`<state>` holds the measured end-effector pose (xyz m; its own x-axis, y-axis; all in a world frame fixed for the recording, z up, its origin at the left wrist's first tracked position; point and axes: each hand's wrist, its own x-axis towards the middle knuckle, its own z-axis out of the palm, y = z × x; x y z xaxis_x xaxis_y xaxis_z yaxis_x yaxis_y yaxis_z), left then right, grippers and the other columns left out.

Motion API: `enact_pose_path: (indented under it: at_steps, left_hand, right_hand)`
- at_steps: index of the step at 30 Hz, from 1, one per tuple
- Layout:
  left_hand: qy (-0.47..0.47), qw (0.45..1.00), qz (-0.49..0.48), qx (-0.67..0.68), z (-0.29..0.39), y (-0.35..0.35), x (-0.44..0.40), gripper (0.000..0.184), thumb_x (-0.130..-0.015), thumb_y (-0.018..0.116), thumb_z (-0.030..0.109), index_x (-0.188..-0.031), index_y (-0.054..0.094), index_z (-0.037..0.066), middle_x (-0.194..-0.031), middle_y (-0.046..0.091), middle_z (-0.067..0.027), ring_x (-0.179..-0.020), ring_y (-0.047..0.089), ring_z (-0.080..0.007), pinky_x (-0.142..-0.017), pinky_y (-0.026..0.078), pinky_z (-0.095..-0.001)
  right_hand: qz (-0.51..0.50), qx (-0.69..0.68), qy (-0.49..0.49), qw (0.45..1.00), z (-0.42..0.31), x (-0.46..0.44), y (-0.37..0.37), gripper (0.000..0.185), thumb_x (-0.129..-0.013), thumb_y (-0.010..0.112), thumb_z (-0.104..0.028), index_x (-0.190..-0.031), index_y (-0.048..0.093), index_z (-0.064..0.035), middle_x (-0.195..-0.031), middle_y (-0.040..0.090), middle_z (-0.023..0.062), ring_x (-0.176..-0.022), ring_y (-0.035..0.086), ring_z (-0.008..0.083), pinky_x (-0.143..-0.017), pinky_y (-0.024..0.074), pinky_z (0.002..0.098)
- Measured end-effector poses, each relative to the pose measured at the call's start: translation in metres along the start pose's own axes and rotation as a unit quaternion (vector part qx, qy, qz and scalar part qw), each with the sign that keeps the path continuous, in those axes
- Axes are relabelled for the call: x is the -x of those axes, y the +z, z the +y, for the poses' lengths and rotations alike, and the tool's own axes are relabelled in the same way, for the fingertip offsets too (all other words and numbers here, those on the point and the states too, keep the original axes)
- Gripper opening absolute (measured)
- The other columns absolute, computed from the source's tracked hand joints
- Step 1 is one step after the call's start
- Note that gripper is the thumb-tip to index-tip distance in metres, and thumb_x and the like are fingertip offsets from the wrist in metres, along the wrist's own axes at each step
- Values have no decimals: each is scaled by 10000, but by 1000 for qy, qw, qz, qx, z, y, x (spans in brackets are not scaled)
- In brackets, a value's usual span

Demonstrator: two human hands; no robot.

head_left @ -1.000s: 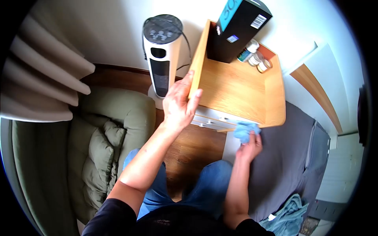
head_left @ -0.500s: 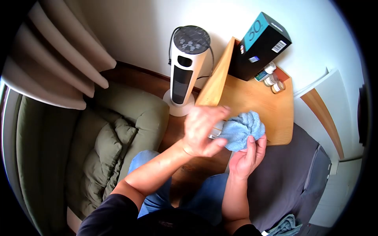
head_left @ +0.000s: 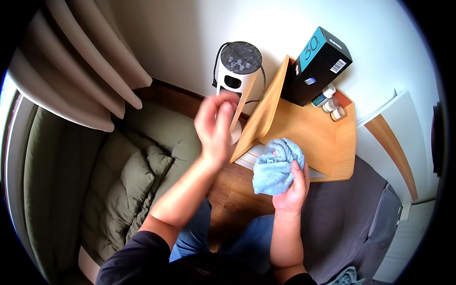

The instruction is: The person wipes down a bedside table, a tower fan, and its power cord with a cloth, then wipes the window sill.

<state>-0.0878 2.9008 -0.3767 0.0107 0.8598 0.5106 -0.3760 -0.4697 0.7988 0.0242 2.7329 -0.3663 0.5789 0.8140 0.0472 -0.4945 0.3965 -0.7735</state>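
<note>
A crumpled light-blue cloth [head_left: 275, 168] rests in my right hand [head_left: 290, 194], with the thumb pressed on its near side. The cloth is bunched into a rough ball in front of the wooden bedside table. My left hand [head_left: 214, 128] is raised to the left of the cloth, apart from it. Its fingers are curled in towards the thumb and slightly blurred; whatever they may hold is hidden. Behind that hand stands a white tower heater or fan [head_left: 240, 66] with a dark top panel of buttons, partly covered by the fingers.
On the wooden bedside table [head_left: 313, 137] stand a tall black and teal box [head_left: 316, 66] and small jars [head_left: 330, 103]. An olive padded chair [head_left: 128, 185] is on the left, below a beige curtain [head_left: 85, 61]. A dark grey bed surface [head_left: 346, 218] lies right.
My left hand has moved away from the cloth, up and left, and its fingers have curled in. My right hand has shifted slightly left with the cloth. The camera view has shifted a little.
</note>
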Motion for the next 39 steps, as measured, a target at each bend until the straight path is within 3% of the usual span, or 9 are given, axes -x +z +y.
enact_pose_path:
  at_steps: [6,12,15,21,25,28,35,36,39]
  left_hand:
    - [-168,973,-107,-113,-89,-32,-161,852,-774,465,-69,-1586,237,50,-1569,385,-187,-1488,290,-310,-1165,321,-435]
    - [-192,928,-259,-186,-121,-50,-188,493,-901,594,37,-1393,561,21,-1228,669,-148,-1178,607,-242,-1009,471,-332]
    - [-67,944,-110,-304,-114,-51,-159,196,-912,652,140,-1006,731,-12,-781,674,-109,-713,619,-193,-697,501,-348]
    - [-130,989,-36,-63,-80,-53,-43,291,-818,547,53,-1066,688,-7,-910,617,-55,-798,529,-139,-733,445,-282]
    - [-98,972,25,-212,-91,-37,-53,468,-846,572,111,-1296,564,-15,-1049,595,-67,-673,460,-82,-605,408,-244]
    - [-355,924,-31,139,-85,-53,-93,524,-947,555,243,-1410,488,6,-1106,633,-125,-606,446,-77,-476,351,-244]
    - [-222,847,-172,-451,-63,-40,-102,1402,-501,964,481,-1578,186,33,-1333,580,-208,-1212,603,-359,-1015,505,-412]
    - [-203,829,-163,-496,-57,-32,-101,1407,-490,967,488,-1576,195,36,-1352,564,-212,-1207,607,-370,-1011,511,-419]
    - [-181,838,-151,-492,-83,-16,-107,1098,-578,908,499,-1468,434,65,-1303,609,-232,-1150,643,-373,-965,534,-450]
  right_hand:
    - [8,117,-33,993,-17,3,-5,381,-983,540,-123,-1316,550,62,-1191,672,174,-1094,657,258,-994,507,393]
    - [31,143,-47,988,-13,3,-10,311,-992,544,-78,-1278,589,36,-1194,674,126,-1093,645,207,-991,495,353]
    - [32,152,-72,985,-18,-7,-10,286,-1007,569,-86,-1264,606,35,-1180,677,91,-1081,623,156,-985,463,308]
    - [-6,267,-175,948,-54,-57,20,251,-1027,564,-109,-1198,629,62,-1202,630,73,-1062,585,135,-974,424,270]
    - [-79,413,-315,851,-74,-109,71,260,-1013,602,-142,-1175,644,57,-1220,624,105,-1091,595,170,-965,450,299]
    - [-86,550,-487,673,-61,-171,85,241,-967,664,-174,-1092,680,32,-1204,632,181,-1089,614,278,-957,476,365]
    - [-217,607,-386,660,22,-255,123,165,-914,655,-124,-896,574,19,-950,648,196,-971,597,415,-861,476,497]
    - [-264,662,-290,638,28,-257,126,334,-979,613,-236,-1214,627,0,-1250,625,241,-1233,553,412,-1070,433,423]
    - [-373,824,-191,382,47,-247,138,505,-1053,408,-370,-1516,404,-169,-1635,264,137,-1519,208,349,-1191,221,619]
